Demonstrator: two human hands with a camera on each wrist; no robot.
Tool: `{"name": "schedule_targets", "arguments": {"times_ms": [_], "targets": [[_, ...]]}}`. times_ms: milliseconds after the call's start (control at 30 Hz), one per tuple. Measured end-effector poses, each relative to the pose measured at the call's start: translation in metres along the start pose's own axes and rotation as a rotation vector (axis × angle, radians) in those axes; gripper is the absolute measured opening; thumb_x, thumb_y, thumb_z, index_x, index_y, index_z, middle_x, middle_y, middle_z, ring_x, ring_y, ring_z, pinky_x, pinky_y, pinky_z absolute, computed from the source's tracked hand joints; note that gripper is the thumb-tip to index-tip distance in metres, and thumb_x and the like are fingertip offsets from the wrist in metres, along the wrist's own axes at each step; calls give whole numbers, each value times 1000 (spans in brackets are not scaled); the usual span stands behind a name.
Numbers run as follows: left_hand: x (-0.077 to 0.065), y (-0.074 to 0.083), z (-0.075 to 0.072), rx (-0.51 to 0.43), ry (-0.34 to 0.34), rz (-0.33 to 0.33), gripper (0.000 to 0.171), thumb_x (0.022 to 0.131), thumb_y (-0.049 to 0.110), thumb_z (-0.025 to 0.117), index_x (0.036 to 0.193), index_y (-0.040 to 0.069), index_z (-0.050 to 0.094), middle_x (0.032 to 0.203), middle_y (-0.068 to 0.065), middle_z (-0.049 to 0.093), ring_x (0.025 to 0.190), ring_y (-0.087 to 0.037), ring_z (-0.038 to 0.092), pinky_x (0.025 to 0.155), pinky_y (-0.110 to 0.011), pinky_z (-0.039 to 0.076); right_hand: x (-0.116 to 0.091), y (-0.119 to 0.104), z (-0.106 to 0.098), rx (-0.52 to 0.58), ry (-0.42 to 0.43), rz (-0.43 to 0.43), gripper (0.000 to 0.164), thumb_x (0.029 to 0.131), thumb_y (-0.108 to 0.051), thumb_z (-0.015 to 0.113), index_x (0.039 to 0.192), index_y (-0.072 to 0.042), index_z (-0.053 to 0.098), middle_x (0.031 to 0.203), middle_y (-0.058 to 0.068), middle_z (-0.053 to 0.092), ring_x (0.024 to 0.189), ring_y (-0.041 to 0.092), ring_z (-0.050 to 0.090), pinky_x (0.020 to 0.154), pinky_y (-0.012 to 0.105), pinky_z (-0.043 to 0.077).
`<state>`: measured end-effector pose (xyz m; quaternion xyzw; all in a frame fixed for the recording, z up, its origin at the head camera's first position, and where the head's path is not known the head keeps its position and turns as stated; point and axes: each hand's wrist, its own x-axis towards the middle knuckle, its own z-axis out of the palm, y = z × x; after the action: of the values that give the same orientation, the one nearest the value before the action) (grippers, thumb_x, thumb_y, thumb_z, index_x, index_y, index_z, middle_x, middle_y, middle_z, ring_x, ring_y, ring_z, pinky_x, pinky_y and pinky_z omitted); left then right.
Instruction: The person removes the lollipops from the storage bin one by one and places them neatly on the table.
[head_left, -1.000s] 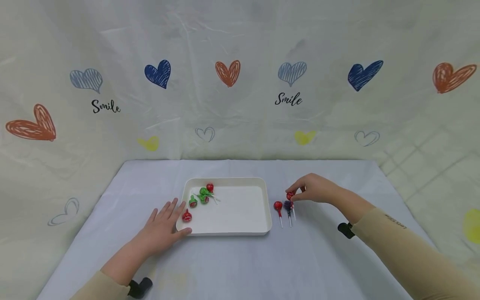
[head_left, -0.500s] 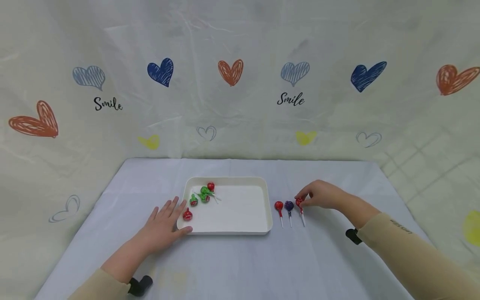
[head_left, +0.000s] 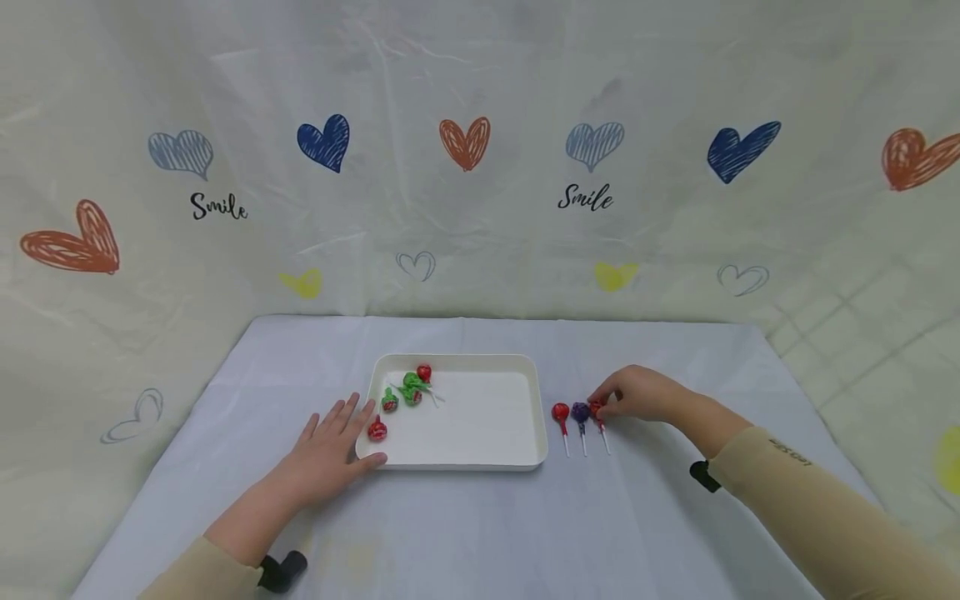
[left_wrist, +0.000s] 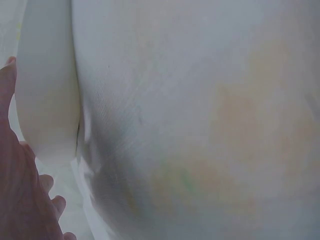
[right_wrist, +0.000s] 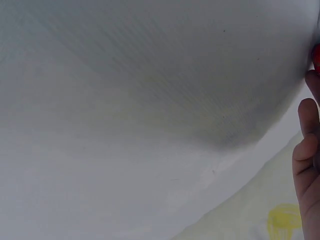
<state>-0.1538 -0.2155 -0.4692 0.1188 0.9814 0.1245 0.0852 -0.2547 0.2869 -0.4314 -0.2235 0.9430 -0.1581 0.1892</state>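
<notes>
My right hand pinches the head of a red lollipop between thumb and fingers, its white stick pointing down toward me on the cloth. Directly to its left lie a purple lollipop and another red lollipop, lined up side by side. With fingers spread, my left hand rests at the left edge of the white tray. In the right wrist view only the edge of the hand and a bit of red wrapper show. The left wrist view has the hand beside the tray's outer wall.
Inside the tray's left part are several lollipops: a red one at the back, green-wrapped ones in the middle and a red one at front. White cloth covers the table; a curtain with printed hearts hangs behind.
The red lollipop in my right hand was first over the purple one, then set down to its right, and has now shifted left close against it. My left hand stays at the tray.
</notes>
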Motion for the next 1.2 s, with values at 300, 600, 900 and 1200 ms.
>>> {"name": "schedule_targets", "arguments": {"times_ms": [300,600,900,1200], "targets": [[-1,3,-3,-8,-5,-2,97,87,71,55,160,17,21,166,-14,9,150,-39,9,115,-67,5,-2,0,2,18,16,-11,22,87,-27,78,109,-24,79,95,-12,70,78,12,55,65,29,49],[-2,5,-5,-3,-11,-3,97,87,71,54,159,16,21,165,-16,9,150,-40,9,115,-67,5,-6,-6,-6,18,28,20,31,88,-31,77,118,-21,75,110,-3,70,91,16,61,77,33,56],[-2,4,-5,-4,-9,0,97,87,70,56,159,16,21,165,-15,9,150,-40,9,115,-67,5,-7,-15,-18,27,73,6,33,88,-30,76,119,-19,74,115,2,71,96,17,61,77,32,55],[-3,5,-6,-4,-14,0,96,88,71,54,159,15,21,165,-16,10,150,-41,9,115,-68,5,5,-37,-27,60,85,-30,35,87,-31,78,120,-19,74,115,2,71,91,15,60,72,28,54]]}}
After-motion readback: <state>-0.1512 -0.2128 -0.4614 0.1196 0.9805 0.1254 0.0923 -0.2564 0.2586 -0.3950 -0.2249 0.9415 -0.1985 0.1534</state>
